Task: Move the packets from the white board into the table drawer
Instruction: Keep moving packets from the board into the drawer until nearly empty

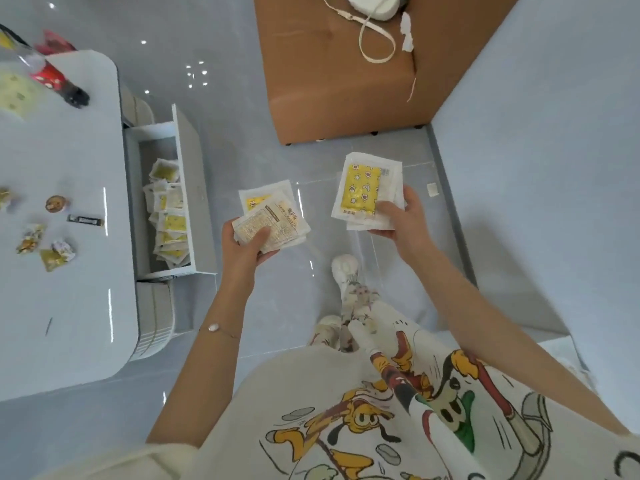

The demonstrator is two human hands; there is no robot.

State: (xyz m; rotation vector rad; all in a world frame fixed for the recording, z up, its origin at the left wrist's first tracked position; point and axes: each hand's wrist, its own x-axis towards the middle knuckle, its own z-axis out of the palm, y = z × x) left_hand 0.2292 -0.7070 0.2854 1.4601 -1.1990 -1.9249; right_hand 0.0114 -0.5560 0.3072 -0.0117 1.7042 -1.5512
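Observation:
My left hand [246,244] grips a small stack of white packets [273,213], the top one showing printed text, a yellow one behind it. My right hand [401,216] holds another stack of packets [363,188] whose top face is yellow with star prints. Both stacks are held above the floor, to the right of the open table drawer [187,157]. Inside the drawer lie several white and yellow packets [169,216] in a loose row. The white board is not something I can pick out in this view.
The white table [62,299] on the left carries small wrappers [45,244], a dark stick [85,220], a round lid [55,203] and a red bottle [59,83]. A brown box [339,81] with a white strap stands ahead. My feet [343,268] are on grey floor tiles.

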